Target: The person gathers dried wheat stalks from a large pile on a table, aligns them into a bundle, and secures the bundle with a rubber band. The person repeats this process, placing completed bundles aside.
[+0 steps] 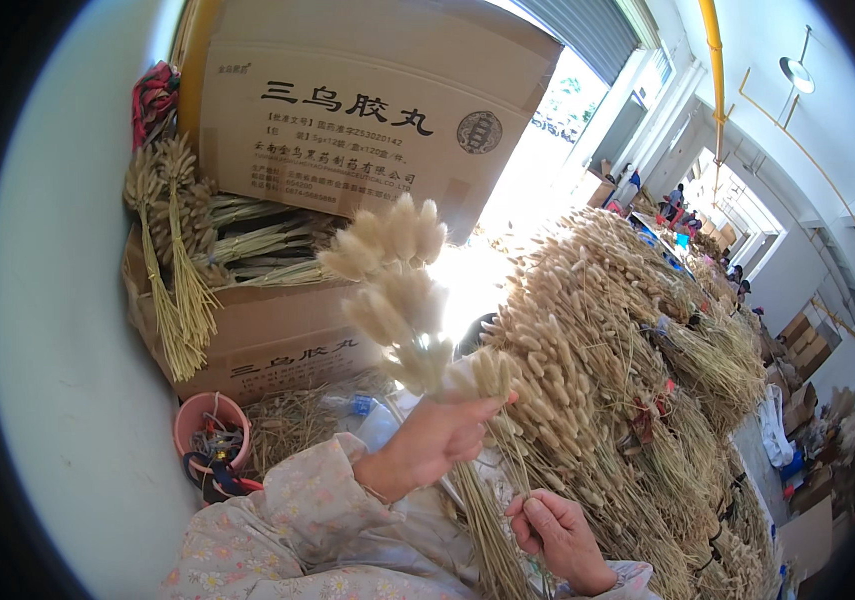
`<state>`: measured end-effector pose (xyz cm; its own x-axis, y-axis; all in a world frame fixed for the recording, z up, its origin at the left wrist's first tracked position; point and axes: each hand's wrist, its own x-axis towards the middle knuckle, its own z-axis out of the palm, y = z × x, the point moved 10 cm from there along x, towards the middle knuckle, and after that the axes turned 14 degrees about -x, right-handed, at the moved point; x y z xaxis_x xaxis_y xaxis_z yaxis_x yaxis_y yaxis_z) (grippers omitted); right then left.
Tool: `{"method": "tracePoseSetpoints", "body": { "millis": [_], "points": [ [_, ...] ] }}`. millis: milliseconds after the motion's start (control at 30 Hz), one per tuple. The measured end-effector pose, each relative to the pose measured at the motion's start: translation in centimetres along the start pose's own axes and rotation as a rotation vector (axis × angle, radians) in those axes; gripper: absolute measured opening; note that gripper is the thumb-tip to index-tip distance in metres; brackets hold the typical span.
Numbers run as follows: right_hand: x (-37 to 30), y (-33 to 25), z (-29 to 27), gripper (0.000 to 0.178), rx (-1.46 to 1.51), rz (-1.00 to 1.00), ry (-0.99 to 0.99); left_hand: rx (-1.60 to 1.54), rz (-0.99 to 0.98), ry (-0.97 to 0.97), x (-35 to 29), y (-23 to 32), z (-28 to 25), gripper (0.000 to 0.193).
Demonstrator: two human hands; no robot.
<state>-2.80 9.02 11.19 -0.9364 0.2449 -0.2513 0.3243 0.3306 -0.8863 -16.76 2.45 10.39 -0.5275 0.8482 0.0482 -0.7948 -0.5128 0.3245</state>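
Observation:
My left hand (433, 440) is closed round a bunch of dried bunny-tail grass (398, 300). Its fluffy cream heads fan out above my fist, and the bare stems (488, 530) hang down below it. Lower and to the right, my right hand (560, 540) pinches thin grass stems between thumb and fingers. Those stems run up toward a few heads beside my left fingertips. Right of both hands lies a large heap of the same dried grass (568, 370), with heads toward me and stems pointing away to the right.
At the left, an open cardboard box (278, 310) holds tied bunches, some hanging over its side. Its tall flap (348, 60) stands up behind. A pink bucket (212, 425) with cords and scissors-like handles sits below. Loose straw (293, 430) lies beside it. Other people (673, 200) are far off.

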Motion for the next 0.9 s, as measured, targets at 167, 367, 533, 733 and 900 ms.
{"method": "tracePoseSetpoints", "body": {
  "millis": [167, 367, 533, 733, 900],
  "points": [
    [0.0, 0.3, -0.3, 0.025, -0.02, -0.018, 0.024, -0.014, -0.004, 0.036, 0.1, -0.2, -0.4, 0.012],
    [0.0, 0.5, -0.7, 0.024, -0.084, -0.061, 0.054, 0.015, 0.015, 0.051, 0.0, -0.3, -0.2, 0.035],
    [-0.2, 0.9, -0.7, 0.024, -0.122, -0.058, 0.039, 0.134, 0.021, 0.113, -0.2, -0.4, -0.1, 0.037],
    [-0.4, 0.9, -0.9, 0.028, -0.054, -0.064, 0.073, 0.086, -0.031, 0.135, -0.2, -1.1, -0.3, 0.036],
    [-0.3, 0.1, -1.0, 0.03, -0.049, -0.099, 0.07, 0.076, -0.043, 0.124, -0.1, -1.6, -0.2, 0.036]
  ]
}}
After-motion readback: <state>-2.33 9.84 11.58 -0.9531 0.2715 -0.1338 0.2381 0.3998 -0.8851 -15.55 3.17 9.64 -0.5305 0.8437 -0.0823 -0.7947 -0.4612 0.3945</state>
